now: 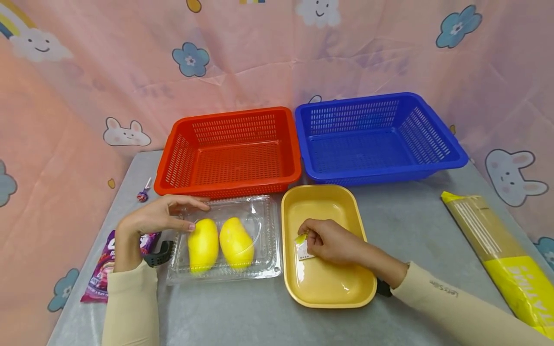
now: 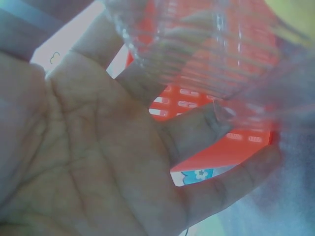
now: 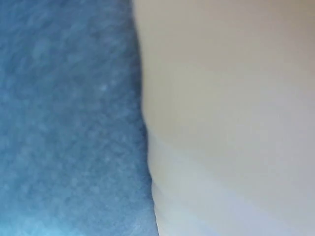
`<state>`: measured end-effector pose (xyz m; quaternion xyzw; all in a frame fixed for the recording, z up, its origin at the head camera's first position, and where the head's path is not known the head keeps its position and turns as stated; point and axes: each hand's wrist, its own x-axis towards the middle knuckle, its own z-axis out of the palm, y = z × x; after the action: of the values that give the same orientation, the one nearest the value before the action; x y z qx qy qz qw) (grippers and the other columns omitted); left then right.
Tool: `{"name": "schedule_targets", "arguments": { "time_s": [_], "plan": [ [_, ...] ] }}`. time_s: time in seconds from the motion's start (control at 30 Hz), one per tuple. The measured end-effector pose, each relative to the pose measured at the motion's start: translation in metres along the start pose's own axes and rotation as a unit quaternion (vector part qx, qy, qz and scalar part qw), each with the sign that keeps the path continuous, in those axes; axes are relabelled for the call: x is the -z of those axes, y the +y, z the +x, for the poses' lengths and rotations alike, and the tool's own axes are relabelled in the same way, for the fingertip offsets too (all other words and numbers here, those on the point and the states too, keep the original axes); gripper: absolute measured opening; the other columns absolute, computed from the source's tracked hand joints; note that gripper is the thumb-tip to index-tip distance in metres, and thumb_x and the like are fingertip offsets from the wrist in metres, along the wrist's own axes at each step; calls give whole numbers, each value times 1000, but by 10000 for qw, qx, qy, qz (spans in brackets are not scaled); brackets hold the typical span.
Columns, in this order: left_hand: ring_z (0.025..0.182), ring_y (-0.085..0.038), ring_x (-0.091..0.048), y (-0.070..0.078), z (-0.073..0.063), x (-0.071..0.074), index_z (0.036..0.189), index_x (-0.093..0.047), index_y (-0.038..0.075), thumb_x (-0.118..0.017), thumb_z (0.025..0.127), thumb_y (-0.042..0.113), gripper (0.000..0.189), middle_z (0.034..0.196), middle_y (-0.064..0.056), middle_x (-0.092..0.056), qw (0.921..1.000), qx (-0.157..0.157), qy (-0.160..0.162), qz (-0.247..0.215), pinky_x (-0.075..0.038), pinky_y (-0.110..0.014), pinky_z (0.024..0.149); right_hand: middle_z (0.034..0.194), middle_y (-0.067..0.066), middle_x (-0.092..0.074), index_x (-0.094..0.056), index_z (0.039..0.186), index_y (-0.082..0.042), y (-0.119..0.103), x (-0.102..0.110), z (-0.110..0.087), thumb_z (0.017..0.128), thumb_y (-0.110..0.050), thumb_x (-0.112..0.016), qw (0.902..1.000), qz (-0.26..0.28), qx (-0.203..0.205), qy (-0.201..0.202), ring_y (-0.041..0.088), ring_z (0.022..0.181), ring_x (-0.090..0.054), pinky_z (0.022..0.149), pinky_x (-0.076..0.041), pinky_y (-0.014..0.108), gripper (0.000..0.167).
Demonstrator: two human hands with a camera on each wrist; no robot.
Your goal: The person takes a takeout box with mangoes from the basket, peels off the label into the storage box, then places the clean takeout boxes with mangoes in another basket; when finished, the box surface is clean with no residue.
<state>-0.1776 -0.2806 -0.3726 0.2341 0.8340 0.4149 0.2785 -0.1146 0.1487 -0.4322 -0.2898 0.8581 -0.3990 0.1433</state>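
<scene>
Two yellow mangoes (image 1: 235, 242) lie side by side in a clear plastic box (image 1: 266, 259). My left hand (image 1: 157, 216) rests at the box's left side, thumb near the left mango. In the left wrist view, the palm (image 2: 93, 147) faces the camera with fingers spread against the clear plastic (image 2: 197, 54). Inside a yellow tray (image 1: 320, 293), my right hand (image 1: 335, 240) pinches a small white-and-yellow packet (image 1: 303, 247) between thumb and fingers. The right wrist view holds only a beige sleeve (image 3: 226, 118) and a blurred grey surface; the right hand is hidden there.
A red basket (image 1: 233, 187) and a blue basket (image 1: 376, 175) stand along the back. A lollipop (image 1: 143, 195) and a purple snack bag (image 1: 101, 276) lie at the left. On the right is a long yellow-and-gold package (image 1: 502, 254). A printed pink curtain (image 1: 259, 43) hangs behind.
</scene>
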Motion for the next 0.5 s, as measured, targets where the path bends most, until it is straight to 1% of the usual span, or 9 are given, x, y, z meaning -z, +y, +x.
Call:
{"name": "schedule_targets", "arguments": {
  "time_s": [0.13, 0.2, 0.27, 0.33, 0.5],
  "plan": [
    [131, -38, -56, 1, 0, 0, 133, -65, 12, -78, 90, 16, 45, 143, -10, -61, 10000, 12, 24, 33, -57, -26, 94, 79, -2, -59, -62, 120, 0, -1, -2, 1, 84, 5, -72, 9998, -192, -41, -69, 0, 66, -48, 67, -48, 19, 37],
    [132, -39, -55, 0, -1, 0, 133, -65, 12, -78, 90, 16, 45, 143, -10, -61, 10000, 19, 29, 29, -57, -26, 93, 86, 1, -62, -59, 128, -1, -1, -3, 2, 83, 5, -72, 9996, -282, -9, -71, 0, 65, -48, 66, -48, 19, 47],
    [132, -39, -55, 1, -1, 0, 133, -65, 12, -78, 90, 16, 45, 143, -10, -60, 10000, 46, 39, 35, -57, -26, 93, 95, 4, -64, -56, 132, -4, -2, -3, 3, 82, 5, -73, 9993, -365, 51, -57, 1, 64, -48, 63, -48, 20, 53],
    [132, -39, -55, 1, -1, 0, 133, -65, 11, -78, 90, 16, 45, 144, -10, -60, 10000, 50, 32, 27, -57, -26, 93, 100, 6, -65, -57, 130, -6, -2, -3, 3, 82, 5, -74, 9987, -483, 144, -39, 2, 64, -48, 64, -47, 20, 52],
    [131, -39, -55, 0, 0, 0, 133, -65, 10, -77, 90, 16, 45, 144, -11, -60, 10000, -16, 22, 33, -57, -27, 93, 97, 4, -66, -66, 110, -7, -2, -2, 3, 81, 3, -77, 9964, -754, 393, -53, 8, 71, -50, 71, -45, 22, 33]
  ]
}}
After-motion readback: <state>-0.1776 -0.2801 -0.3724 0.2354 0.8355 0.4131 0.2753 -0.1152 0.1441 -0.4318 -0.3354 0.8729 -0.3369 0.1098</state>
